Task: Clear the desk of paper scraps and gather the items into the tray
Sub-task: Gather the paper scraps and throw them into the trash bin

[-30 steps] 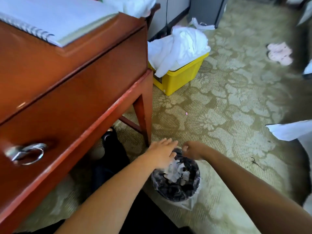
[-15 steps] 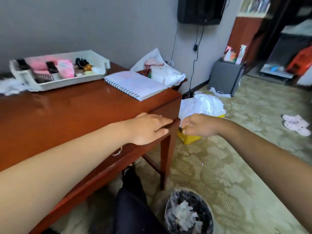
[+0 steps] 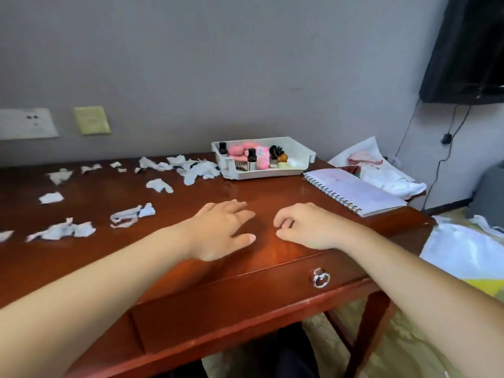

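Note:
Several torn white paper scraps (image 3: pixel 65 230) lie over the left half of the red-brown desk (image 3: pixel 272 192), with a denser pile (image 3: pixel 196 169) beside the tray. The white tray (image 3: pixel 305 155) stands at the back of the desk and holds small bottles, pink items and a black clip. My left hand (image 3: pixel 226 227) hovers flat over the desk's middle, fingers spread, holding nothing. My right hand (image 3: pixel 302 227) is just to its right with fingers curled in; nothing shows inside it.
A spiral notebook (image 3: pixel 354 190) lies at the desk's right end. White cloth and a bag (image 3: pixel 381 170) sit behind it. A drawer with a ring pull (image 3: pixel 321 278) faces me. A yellow bin with white cloth (image 3: pixel 463 255) stands on the carpet at right. A wall-mounted screen (image 3: pixel 469 50) hangs above.
Both hands rose from the bin on the floor to above the desk top. The view lifted from the floor to the desk, bringing the scraps and tray into sight.

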Available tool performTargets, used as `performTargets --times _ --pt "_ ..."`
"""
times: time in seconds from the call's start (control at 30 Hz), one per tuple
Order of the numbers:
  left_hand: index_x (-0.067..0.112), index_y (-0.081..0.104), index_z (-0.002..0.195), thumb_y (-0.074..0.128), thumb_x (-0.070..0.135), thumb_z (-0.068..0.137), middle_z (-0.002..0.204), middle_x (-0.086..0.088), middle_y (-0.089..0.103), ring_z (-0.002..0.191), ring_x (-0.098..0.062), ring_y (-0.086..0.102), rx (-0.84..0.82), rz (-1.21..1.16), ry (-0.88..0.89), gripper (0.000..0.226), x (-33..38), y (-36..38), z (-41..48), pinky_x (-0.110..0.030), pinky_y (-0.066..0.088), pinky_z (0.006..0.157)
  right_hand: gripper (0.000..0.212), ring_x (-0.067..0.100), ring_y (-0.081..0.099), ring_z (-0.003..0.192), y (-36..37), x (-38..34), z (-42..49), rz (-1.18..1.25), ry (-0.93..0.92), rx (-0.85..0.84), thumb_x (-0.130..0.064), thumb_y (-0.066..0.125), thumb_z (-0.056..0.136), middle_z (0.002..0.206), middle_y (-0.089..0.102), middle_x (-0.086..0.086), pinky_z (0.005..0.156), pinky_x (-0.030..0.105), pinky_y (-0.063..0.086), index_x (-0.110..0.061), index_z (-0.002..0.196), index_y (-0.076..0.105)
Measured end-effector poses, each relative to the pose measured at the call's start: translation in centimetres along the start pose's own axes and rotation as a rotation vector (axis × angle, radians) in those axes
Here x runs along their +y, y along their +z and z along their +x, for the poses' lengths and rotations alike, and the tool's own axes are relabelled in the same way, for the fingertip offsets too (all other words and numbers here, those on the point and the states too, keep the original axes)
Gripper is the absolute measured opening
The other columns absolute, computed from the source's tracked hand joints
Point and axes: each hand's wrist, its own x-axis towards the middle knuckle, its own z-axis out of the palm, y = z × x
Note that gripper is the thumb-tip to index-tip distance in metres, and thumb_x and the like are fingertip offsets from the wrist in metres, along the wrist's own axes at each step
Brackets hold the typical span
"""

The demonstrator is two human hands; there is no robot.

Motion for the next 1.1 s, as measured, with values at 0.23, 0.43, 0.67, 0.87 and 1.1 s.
performTargets --times 0.23,0.43,0.67,0.87,1.1 --pt "0.034 -0.005 0.150 0.033 0.055 0.094 0.160 0.004 -0.006 0.147 -0.016 -0.009 0.130 -0.076 -0.363 0.070 -8.8 3.4 -6.3 -0.042 0.000 0.119 0.043 0.020 0.037 0.134 5.4 -7.8 5.6 -0.066 -0.210 0.002 -0.041 0.045 0.095 0.145 0.041 -0.004 0.112 0.041 0.032 -0.031 0.137 0.041" --pt "0.032 -0.010 0.149 0.031 0.064 0.090 0.160 0.003 -0.011 0.146 -0.019 -0.014 0.218 -0.037 -0.718 0.079 -14.6 5.4 -10.6 -0.046 -0.003 0.118 0.061 0.021 0.015 0.145 9.2 -13.6 9.5 -0.051 -0.332 0.055 -0.049 0.040 0.095 0.157 0.018 -0.003 0.115 0.044 0.018 -0.031 0.148 0.017" --pt "0.035 -0.009 0.149 0.021 0.074 0.082 0.159 0.003 -0.012 0.146 -0.019 -0.017 0.182 0.090 -0.813 0.083 -17.1 4.7 -16.5 -0.045 -0.008 0.117 0.068 0.025 0.000 0.148 12.1 -18.8 13.4 -0.076 -0.381 0.047 -0.058 0.036 0.092 0.160 0.004 -0.001 0.117 0.052 0.010 -0.033 0.149 0.010" --pt "0.037 -0.011 0.148 -0.021 0.092 0.041 0.159 0.005 -0.011 0.146 -0.019 -0.016 0.117 0.067 -0.913 0.120 -18.3 6.2 -21.9 -0.047 -0.006 0.116 0.070 0.032 -0.004 0.148 13.6 -23.0 14.7 -0.111 -0.395 0.018 -0.062 0.031 0.092 0.161 -0.001 0.005 0.116 0.054 0.007 -0.032 0.151 0.006" --pt "0.033 -0.007 0.149 0.035 0.079 0.074 0.160 0.000 -0.012 0.147 -0.025 -0.013 0.225 -0.060 -1.195 0.098 -22.8 6.8 -23.6 -0.052 0.002 0.118 0.069 0.036 -0.002 0.147 15.1 -26.7 15.4 -0.104 -0.484 0.009 -0.063 0.029 0.091 0.161 0.001 0.007 0.117 0.054 0.008 -0.034 0.150 0.008"
